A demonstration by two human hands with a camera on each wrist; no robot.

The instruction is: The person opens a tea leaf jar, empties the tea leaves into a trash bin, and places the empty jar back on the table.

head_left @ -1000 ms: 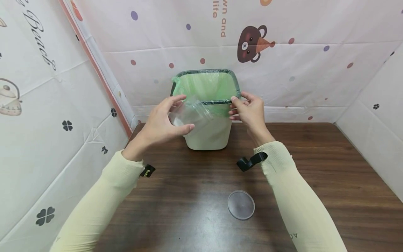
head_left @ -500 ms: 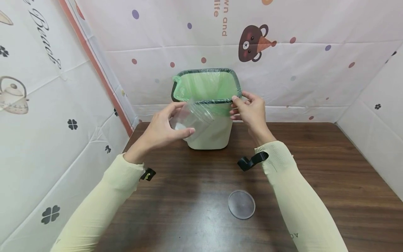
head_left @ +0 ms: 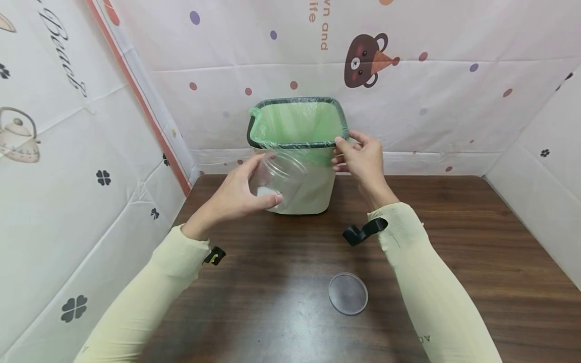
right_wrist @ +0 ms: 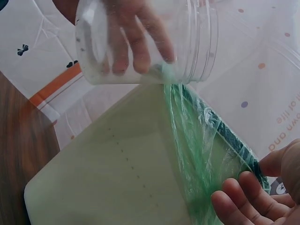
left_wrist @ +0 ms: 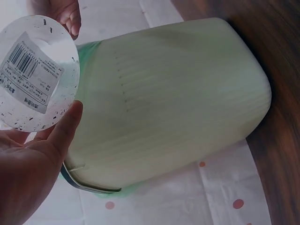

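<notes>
My left hand (head_left: 236, 194) grips a clear plastic jar (head_left: 290, 176) around its side, just in front of the bin's near rim. The jar is tilted, its threaded open mouth up and to the right. A white barcode label (left_wrist: 32, 72) covers part of its base, with small dark specks around it. At the near right corner of the pale green trash bin (head_left: 313, 189), my right hand (head_left: 365, 159) pinches the dark rim, thumb on top and fingers below. A thin green bin liner (head_left: 299, 121) lines the bin and folds over its rim.
A round clear lid (head_left: 348, 294) lies flat on the dark wood table (head_left: 254, 302), nearer the front. Printed white cloth (head_left: 431, 116) hangs behind the bin and along both sides. A black strap (head_left: 363, 232) sits on the right wrist.
My left hand has come down slightly from the bin's rim, and the jar has tipped back more upright. My right hand holds the same spot on the rim.
</notes>
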